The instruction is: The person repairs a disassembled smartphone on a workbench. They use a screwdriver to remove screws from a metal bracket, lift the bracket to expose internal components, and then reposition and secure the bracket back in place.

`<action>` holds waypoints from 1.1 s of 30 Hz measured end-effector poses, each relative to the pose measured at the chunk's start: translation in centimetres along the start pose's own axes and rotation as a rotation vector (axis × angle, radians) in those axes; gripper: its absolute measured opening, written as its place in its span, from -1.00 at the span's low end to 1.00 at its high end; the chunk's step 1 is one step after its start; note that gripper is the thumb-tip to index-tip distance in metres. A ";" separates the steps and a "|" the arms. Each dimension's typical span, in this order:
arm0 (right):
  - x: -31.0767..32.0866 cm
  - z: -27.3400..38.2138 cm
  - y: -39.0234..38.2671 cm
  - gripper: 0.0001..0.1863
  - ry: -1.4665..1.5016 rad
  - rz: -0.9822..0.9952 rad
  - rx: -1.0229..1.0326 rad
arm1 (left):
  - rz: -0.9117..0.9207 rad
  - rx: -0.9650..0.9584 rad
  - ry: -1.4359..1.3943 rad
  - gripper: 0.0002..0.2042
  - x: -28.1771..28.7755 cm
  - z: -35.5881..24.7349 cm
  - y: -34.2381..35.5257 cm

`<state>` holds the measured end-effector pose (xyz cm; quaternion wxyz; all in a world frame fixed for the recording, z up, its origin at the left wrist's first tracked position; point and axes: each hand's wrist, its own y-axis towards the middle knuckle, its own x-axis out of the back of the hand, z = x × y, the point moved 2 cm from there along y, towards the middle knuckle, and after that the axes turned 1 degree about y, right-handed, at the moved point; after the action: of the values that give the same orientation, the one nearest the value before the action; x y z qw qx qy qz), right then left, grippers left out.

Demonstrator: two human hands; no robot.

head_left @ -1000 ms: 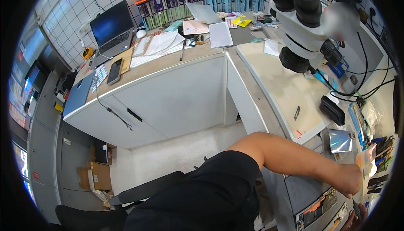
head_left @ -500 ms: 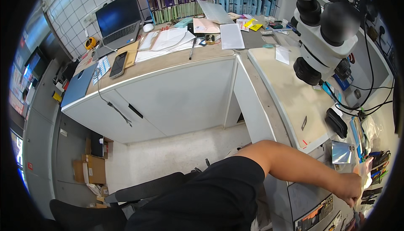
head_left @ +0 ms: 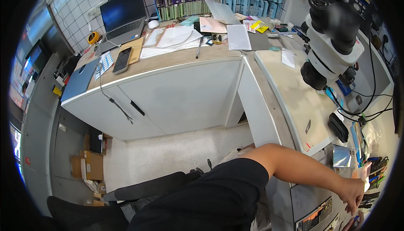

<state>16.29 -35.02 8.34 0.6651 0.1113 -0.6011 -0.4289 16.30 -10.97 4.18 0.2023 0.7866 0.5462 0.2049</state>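
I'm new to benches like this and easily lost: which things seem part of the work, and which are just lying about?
Seemingly in use:
opened electronic device, inner parts bare, near the left hand and right hand; whatever they hold is unclear

Probably just lying about, untouched:
laptop
white mouse
dark-screened phone
pen

The right grip appears partly cut off below.
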 end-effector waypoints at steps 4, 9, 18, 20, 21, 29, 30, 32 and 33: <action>-0.5 1.1 1.1 -0.87 -0.010 0.064 0.001 | 0.022 0.051 -0.127 -0.81 0.1 0.2 0.2; -0.5 0.5 1.3 -0.88 -0.057 0.018 0.103 | 0.034 0.107 -0.221 -0.83 -0.1 1.0 0.5; -0.1 1.6 2.5 -0.85 -0.105 0.112 0.102 | 0.038 0.162 -0.313 -0.85 -0.5 2.6 1.5; -0.1 1.0 2.4 -0.86 -0.085 0.103 0.084 | 0.027 0.165 -0.313 -0.85 -0.5 2.7 1.6; -0.3 0.9 2.3 -0.86 -0.073 0.099 0.075 | 0.021 0.168 -0.313 -0.85 -0.6 2.7 1.6; -1.1 1.7 2.8 -0.84 -0.027 0.055 0.088 | -0.033 0.191 -0.295 -0.85 -0.6 2.3 1.0; -1.1 1.8 2.9 -0.84 -0.024 0.059 0.094 | -0.037 0.199 -0.296 -0.85 -0.7 2.3 0.9; -1.2 2.4 2.9 -0.86 -0.122 0.121 0.006 | -0.047 0.220 -0.303 -0.85 -0.8 2.0 0.4; -1.2 2.9 3.0 -0.85 -0.171 0.153 -0.039 | -0.053 0.230 -0.308 -0.84 -0.8 1.8 0.1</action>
<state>15.11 -31.27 10.24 0.6444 0.0150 -0.6539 -0.3963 17.11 -11.96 2.65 0.1975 0.8119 0.5493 0.0127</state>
